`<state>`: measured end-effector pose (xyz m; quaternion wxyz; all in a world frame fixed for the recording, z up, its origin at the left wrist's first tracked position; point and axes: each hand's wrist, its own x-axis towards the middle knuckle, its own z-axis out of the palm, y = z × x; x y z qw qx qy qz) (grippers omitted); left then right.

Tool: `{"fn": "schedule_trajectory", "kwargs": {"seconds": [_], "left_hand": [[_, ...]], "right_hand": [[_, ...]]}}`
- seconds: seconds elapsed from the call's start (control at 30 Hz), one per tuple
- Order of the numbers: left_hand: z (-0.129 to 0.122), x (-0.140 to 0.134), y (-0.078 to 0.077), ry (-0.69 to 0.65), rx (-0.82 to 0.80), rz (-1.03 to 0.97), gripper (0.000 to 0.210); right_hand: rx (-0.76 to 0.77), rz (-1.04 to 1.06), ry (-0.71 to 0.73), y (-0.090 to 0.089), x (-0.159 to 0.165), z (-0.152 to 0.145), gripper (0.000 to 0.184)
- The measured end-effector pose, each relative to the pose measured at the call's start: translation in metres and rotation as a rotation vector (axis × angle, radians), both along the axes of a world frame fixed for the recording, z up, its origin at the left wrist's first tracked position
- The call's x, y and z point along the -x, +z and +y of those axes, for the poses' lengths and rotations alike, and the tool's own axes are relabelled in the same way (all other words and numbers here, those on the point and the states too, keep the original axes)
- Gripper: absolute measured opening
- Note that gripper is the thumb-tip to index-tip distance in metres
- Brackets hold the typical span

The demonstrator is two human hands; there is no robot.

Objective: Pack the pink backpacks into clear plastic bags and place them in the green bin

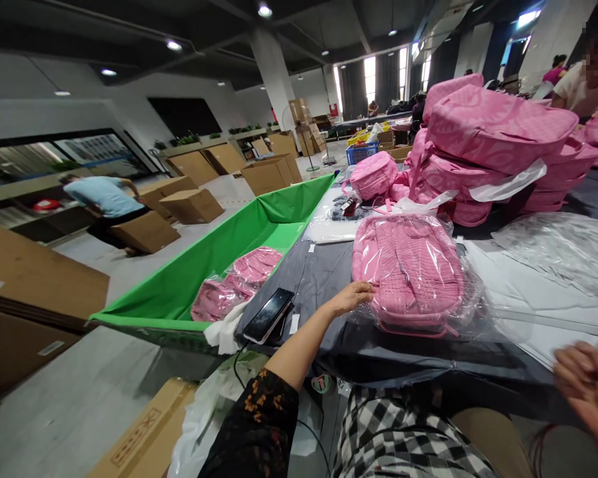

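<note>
A pink backpack (409, 269) in a clear plastic bag lies on the dark-covered table in front of me. My left hand (351, 298) is at its left edge, fingers together and bent against the clear plastic. Off to the right, near the table's front edge, my right hand (585, 382) is blurred by motion, apart from the backpack. Its fingers look partly curled, and nothing in them can be made out. Loose clear plastic bags (568, 252) and white sheets (543, 292) lie between the backpack and the right side.
Pink backpacks (493, 133) are piled at the back right, with a person (585, 89) behind them. A green bin (164, 285) left of the table holds bagged pink backpacks. A phone (269, 315) lies at the table's left corner. Cardboard boxes (192, 206) and a bending person (107, 202) are farther left.
</note>
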<state>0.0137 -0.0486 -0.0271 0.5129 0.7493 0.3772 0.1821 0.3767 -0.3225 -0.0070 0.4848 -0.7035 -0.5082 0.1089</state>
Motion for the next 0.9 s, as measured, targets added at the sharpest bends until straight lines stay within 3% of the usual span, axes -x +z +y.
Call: {"fn": "schedule_trajectory", "kwargs": {"seconds": [0.07, 0.1, 0.2, 0.3, 0.4, 0.5, 0.57, 0.63, 0.77, 0.83, 0.9], "left_hand": [[0.000, 0.001, 0.000, -0.003, 0.003, -0.005, 0.015], [0.000, 0.001, 0.000, -0.003, 0.004, -0.007, 0.016], [-0.001, 0.002, 0.002, -0.009, 0.001, -0.017, 0.017], [-0.004, 0.002, 0.004, -0.015, -0.011, -0.028, 0.016], [-0.007, 0.001, 0.004, -0.002, -0.039, -0.037, 0.014], [-0.009, 0.001, 0.004, 0.004, -0.058, -0.040, 0.013], [-0.010, 0.001, 0.004, -0.004, -0.056, -0.037, 0.016], [-0.009, 0.002, 0.004, -0.016, -0.054, -0.027, 0.019], [-0.008, 0.000, 0.006, -0.022, -0.090, 0.035, 0.019], [-0.010, -0.003, 0.012, -0.022, -0.130, 0.083, 0.016], [-0.011, -0.006, 0.021, -0.016, -0.184, 0.130, 0.013]], "right_hand": [[0.003, 0.223, 0.206, 0.017, 0.037, 0.047, 0.048], [0.046, 0.236, 0.358, 0.028, 0.058, 0.073, 0.050], [0.202, -0.141, 0.785, 0.052, 0.117, 0.150, 0.050], [0.361, -0.616, 0.911, 0.054, 0.147, 0.217, 0.033], [0.452, -0.793, 0.893, 0.046, 0.149, 0.257, 0.025], [0.422, -0.850, 0.777, 0.045, 0.136, 0.264, 0.028], [0.369, -0.879, 0.690, 0.046, 0.127, 0.252, 0.017], [0.252, -0.890, 0.731, 0.040, 0.121, 0.233, 0.020], [-0.029, -0.968, 0.965, 0.001, 0.120, 0.197, 0.040], [-0.046, -1.027, 0.953, -0.019, 0.122, 0.191, 0.049], [-0.026, -1.055, 0.924, -0.028, 0.125, 0.191, 0.052]]}}
